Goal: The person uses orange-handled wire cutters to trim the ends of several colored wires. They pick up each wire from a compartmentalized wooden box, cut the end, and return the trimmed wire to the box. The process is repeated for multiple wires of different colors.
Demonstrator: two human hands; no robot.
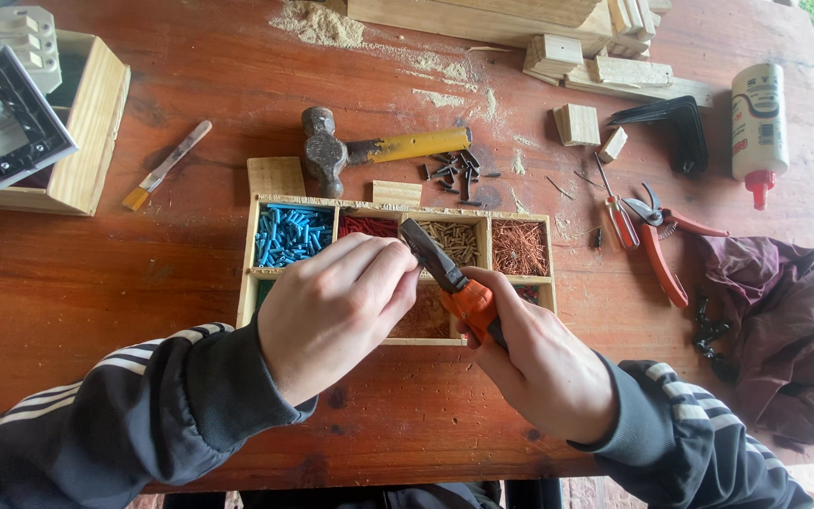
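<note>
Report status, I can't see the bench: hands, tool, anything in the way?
Left hand closed, fingers at pliers tip. Right hand gripping orange-handled pliers over wooden compartment tray. Hammer beyond tray, apart.

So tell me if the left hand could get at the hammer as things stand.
Probably yes: the left hand is over the wooden tray, the hammer lies just beyond it, and nothing stands between. Its fingers meet the pliers, though.

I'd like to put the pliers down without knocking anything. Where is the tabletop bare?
Bare wood lies left of the compartment tray, below the chisel and wooden box. Another patch sits between the tray and the red cutters. Behind the tray it is crowded: hammer, loose screws, wood blocks.
</note>
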